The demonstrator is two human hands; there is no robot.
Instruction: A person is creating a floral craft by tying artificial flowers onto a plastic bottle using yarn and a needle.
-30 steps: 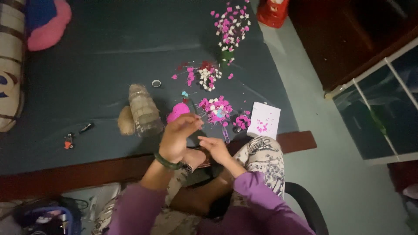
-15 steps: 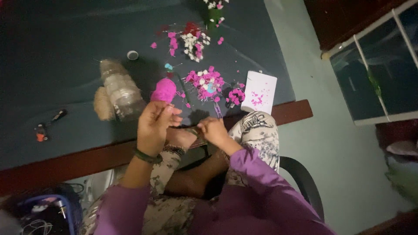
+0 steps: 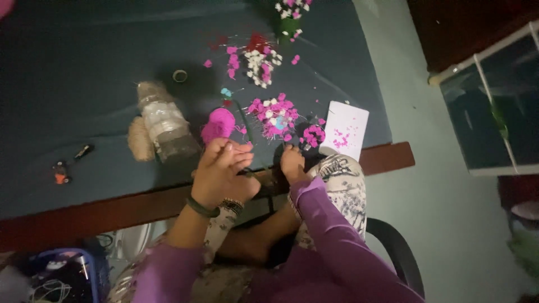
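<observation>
— Fingers [image 3: 238, 150] of the left hand [image 3: 222, 177]: lying close together, tips pinching toward the thumb. What they are pinching, I cannot tell; it is too dark and small.

— And the right hand [image 3: 293, 164]?

— Sitting at the table's near edge, fingers curled in; whether they are clamping anything is hidden. A thin dark stem [image 3: 247, 126] is running from between the hands up across the table [image 3: 84, 73].

— Items nearby?

— Pink ball of thread [image 3: 218, 124], lying just beyond the left fingertips. Pile of pink and white petals [image 3: 273, 115], lying beyond the right hand. Smaller pink cluster [image 3: 312, 134], just beside a white card [image 3: 345, 129]. Clear plastic bottle [image 3: 163, 128], lying on its side left of the thread.
</observation>
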